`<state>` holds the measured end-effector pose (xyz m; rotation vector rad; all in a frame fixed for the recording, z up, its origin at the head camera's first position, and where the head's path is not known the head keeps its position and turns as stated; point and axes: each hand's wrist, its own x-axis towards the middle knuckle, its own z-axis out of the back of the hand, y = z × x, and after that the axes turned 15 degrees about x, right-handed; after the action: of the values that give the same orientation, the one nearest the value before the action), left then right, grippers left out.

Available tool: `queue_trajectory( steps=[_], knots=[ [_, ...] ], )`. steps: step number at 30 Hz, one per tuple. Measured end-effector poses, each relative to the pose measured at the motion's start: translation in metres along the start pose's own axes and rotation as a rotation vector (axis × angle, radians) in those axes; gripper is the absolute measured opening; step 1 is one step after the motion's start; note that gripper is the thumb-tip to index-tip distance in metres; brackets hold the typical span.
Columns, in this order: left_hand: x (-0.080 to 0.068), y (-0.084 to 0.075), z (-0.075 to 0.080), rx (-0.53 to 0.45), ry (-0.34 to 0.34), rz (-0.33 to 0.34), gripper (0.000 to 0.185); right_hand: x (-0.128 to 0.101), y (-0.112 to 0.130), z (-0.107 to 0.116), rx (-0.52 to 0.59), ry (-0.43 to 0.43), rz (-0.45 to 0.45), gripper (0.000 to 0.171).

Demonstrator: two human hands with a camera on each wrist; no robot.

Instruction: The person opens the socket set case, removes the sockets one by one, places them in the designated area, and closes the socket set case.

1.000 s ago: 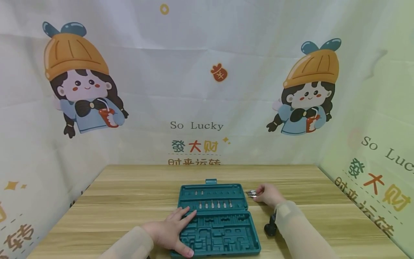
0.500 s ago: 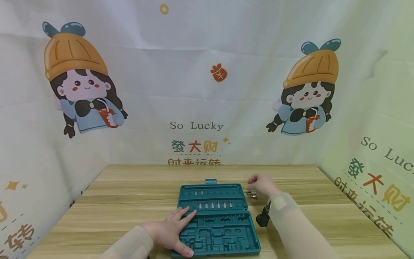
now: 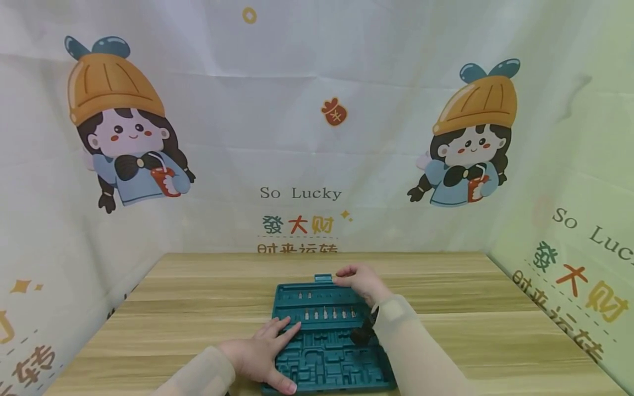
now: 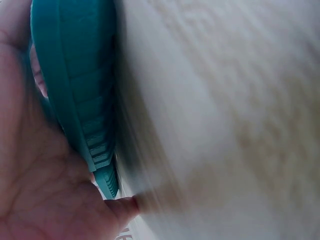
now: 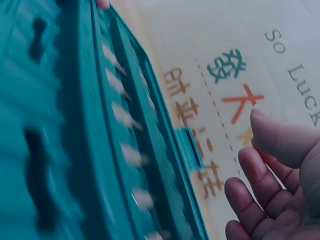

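Note:
A teal plastic bit case (image 3: 332, 363) lies unfolded on the table, its molded half toward me. Two small metal bits (image 3: 304, 295) stand in the far row, and several screwdriver bits (image 3: 325, 314) line the nearer row. My left hand (image 3: 260, 352) rests spread on the left side of the case; the left wrist view shows its palm against the teal side wall. My right hand (image 3: 364, 283) is over the far right part of the case, fingertips close to the latch (image 3: 323, 278). Its thumb and index finger come together, and I cannot tell whether they pinch anything.
The wood-grain table (image 3: 198, 297) extends to both sides of the case. A printed cloth backdrop (image 3: 297, 137) rises behind the table and along its sides. A black wrist camera (image 3: 364, 333) hangs below my right wrist, overlapping the case in the head view.
My right hand has moved left from the loose bits beside the case to the latch side, and its wrist now covers the spot where they lay. My left hand stays in place.

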<state>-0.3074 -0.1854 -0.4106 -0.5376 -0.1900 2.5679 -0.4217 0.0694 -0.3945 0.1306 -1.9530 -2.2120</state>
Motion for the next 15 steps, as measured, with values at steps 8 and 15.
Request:
queue_trajectory(
  steps=[8,15],
  knots=[
    [0.003,0.005,-0.003,0.001,-0.027,-0.024,0.106,0.001,-0.009,-0.029,0.098,0.043,-0.023,0.026],
    [0.005,0.008,-0.005,-0.025,-0.02,-0.023,0.106,-0.001,-0.022,-0.046,0.086,0.052,-0.054,0.026]
  ],
)
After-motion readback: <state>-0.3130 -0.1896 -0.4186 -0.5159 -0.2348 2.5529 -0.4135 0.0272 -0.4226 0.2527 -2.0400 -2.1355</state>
